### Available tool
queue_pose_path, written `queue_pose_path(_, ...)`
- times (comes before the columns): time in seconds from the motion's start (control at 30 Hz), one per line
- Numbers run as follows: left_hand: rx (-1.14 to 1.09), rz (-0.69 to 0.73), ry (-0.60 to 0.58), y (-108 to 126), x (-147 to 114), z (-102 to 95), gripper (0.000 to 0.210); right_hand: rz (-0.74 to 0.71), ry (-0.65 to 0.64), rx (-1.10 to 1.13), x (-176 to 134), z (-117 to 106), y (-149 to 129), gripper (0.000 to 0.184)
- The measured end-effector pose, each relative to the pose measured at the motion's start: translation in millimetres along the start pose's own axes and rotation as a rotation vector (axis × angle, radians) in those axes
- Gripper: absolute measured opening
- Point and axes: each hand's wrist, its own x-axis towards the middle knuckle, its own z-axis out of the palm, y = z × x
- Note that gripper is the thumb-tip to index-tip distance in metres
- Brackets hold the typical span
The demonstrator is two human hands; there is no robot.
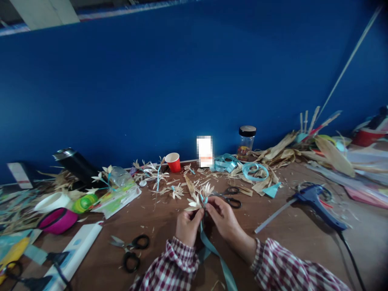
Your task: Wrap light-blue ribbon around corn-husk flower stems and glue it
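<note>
My left hand (187,228) and my right hand (224,220) meet at the middle of the table, both closed in a pinch. Between them is a flower (194,202) with pale petals that look like dried corn husk, its blooms pointing up and left. A light blue ribbon (216,252) hangs from the pinched stems down toward the table's near edge. My fingertips hide where ribbon and stems join. Just behind my right hand lie black-handled scissors (233,202). A second pair of scissors (131,247), blades apart, rests left of my left hand.
A blue glue gun (318,204) with its cord lies at the right. Along the back stand a red paper cup (173,163), a lidded jar (246,143) and ribbon rolls (255,171). A white power strip (74,250) and a tilted black flask (77,165) are at the left.
</note>
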Motion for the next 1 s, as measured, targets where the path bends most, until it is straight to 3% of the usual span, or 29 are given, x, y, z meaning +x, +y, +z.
queue_pose_path(0.43,-0.028,0.034,-0.026,-7.5,2.0,0.9,0.032,-0.054,-0.072,-0.276,5.5,-8.8,-18.2,0.012)
queue_pose_path(0.77,-0.089,-0.007,-0.002,-6.4,3.0,0.8,0.030,0.016,-0.138,0.038,1.9,-3.3,-12.9,0.017)
queue_pose_path(1.0,-0.080,-0.026,0.017,-6.1,1.6,2.0,0.029,0.045,-0.097,0.030,2.0,-0.4,-11.0,0.010)
